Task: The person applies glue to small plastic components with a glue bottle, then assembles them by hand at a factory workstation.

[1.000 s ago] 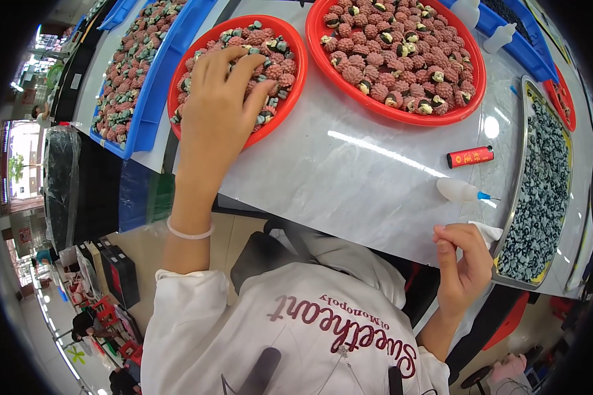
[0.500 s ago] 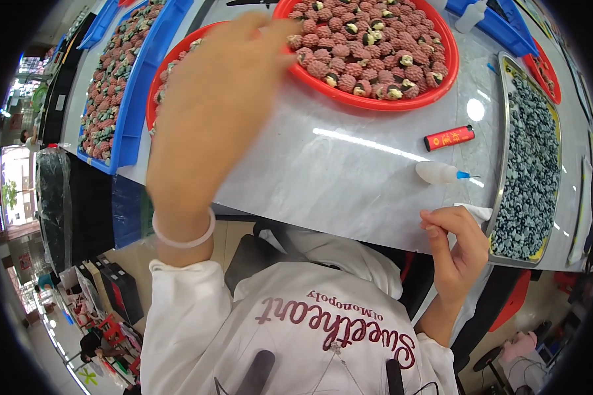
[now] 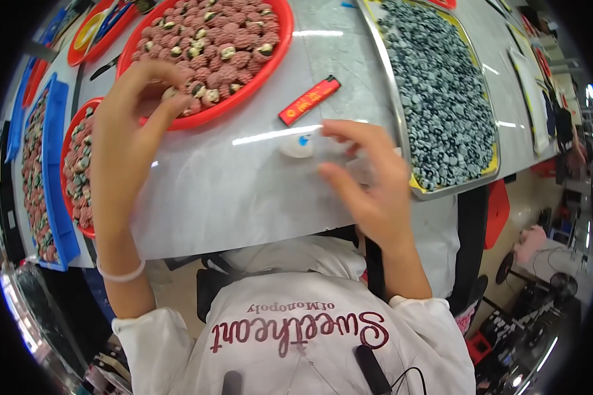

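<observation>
My left hand [image 3: 128, 125], with a pale bangle at its wrist, reaches to the near left rim of a red basin [image 3: 270, 66]. Its thumb and index finger are apart over the pink bumpy pieces [image 3: 227, 36] heaped inside; some pieces carry black and cream parts. I see nothing clearly held there. My right hand [image 3: 375, 178] is open, thumb and index finger spread just right of a small white squeeze bottle [image 3: 296, 148] with a blue tip. Not touching it, the hand hovers over the table. Behind the bottle lies a red lighter [image 3: 310, 100].
To the right, a metal tray [image 3: 402, 125] holds many dark and pale speckled chips [image 3: 441, 99]. At the left stand another red basin [image 3: 66, 155] and a blue tray [image 3: 59, 210], both with pieces. A black-handled tool [image 3: 104, 68] lies beyond them. The table's front edge is close to my body.
The view has turned right. My left hand, blurred beside the basin before, is now at its pieces. My right hand has moved from the table's front edge to the squeeze bottle, its fingers opening.
</observation>
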The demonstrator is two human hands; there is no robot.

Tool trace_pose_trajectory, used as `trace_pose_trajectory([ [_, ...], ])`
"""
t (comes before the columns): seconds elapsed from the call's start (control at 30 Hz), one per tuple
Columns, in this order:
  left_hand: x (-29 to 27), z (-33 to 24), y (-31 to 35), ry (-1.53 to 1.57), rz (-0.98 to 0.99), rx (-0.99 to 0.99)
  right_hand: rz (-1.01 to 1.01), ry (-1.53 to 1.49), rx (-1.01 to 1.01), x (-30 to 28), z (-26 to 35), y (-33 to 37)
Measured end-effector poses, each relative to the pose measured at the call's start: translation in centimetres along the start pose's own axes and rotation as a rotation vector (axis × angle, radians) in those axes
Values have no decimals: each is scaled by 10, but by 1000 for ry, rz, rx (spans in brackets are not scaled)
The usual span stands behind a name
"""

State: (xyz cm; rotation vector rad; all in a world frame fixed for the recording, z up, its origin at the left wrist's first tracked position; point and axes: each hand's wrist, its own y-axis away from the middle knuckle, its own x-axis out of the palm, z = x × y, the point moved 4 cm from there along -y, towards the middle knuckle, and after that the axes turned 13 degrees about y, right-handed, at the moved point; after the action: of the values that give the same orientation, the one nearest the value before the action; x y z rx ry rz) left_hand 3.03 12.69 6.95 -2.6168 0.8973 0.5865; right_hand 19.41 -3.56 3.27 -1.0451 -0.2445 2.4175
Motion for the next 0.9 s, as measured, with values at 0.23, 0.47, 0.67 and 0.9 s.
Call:
trace_pose_trajectory([
  [0.23, 20, 17, 60, 666, -62, -91, 232, -58, -158, 31, 16, 0],
  [0.47, 71, 20, 90, 1204, -23, -263, 147, -580, 297, -3, -3, 9],
  [0.67, 86, 19, 83, 1355, 83, -245, 22, -329, 238, -48, 5, 4],
  [0.9, 85, 22, 85, 1289, 28, -272, 167, -386, 115, -40, 8, 3],
])
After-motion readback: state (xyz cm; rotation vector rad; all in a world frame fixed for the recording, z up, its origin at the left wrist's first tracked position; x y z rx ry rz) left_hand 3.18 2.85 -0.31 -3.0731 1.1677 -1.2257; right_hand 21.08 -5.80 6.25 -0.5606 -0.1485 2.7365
